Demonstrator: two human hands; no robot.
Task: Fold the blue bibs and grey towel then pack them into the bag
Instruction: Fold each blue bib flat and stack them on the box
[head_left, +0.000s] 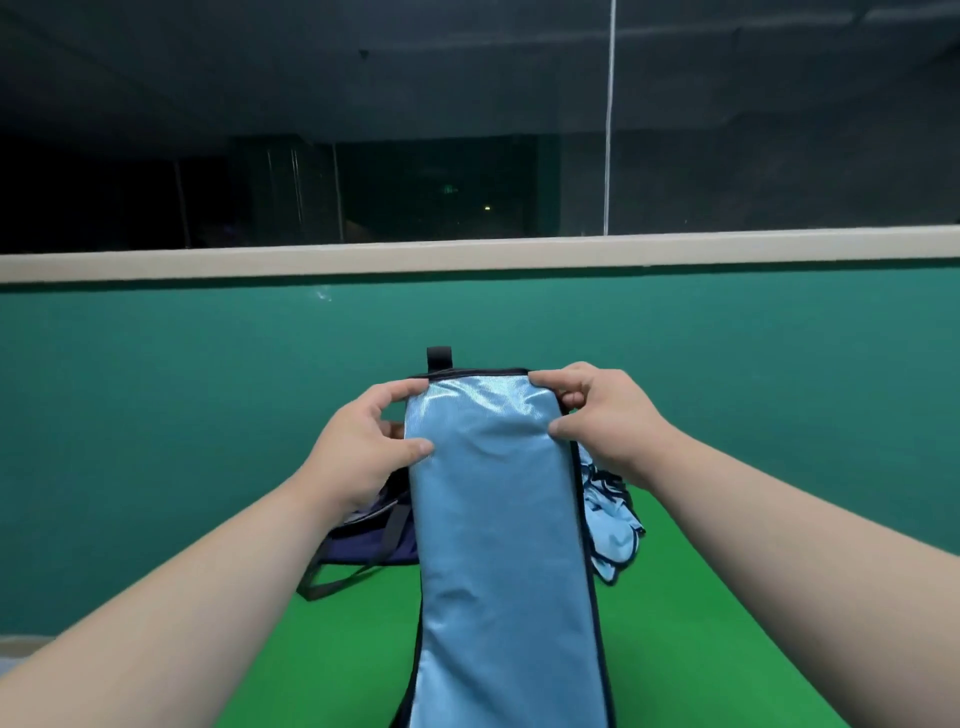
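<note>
A light blue bib (498, 519) with dark trim hangs upright in front of me, folded into a long narrow strip. My left hand (366, 447) pinches its upper left edge and my right hand (608, 421) pinches its upper right corner. A short black tab sticks up from its top edge. Behind it on the left lies a dark navy bag (363, 540) with grey straps, mostly hidden by my left arm and the bib. To the right, a heap of more blue bibs (610, 525) lies on the green table (701, 597). No grey towel is visible.
A teal wall (156, 415) rises right behind the table, topped by a pale ledge (467, 254) and dark glass windows. The table's left edge runs diagonally near the bag's strap.
</note>
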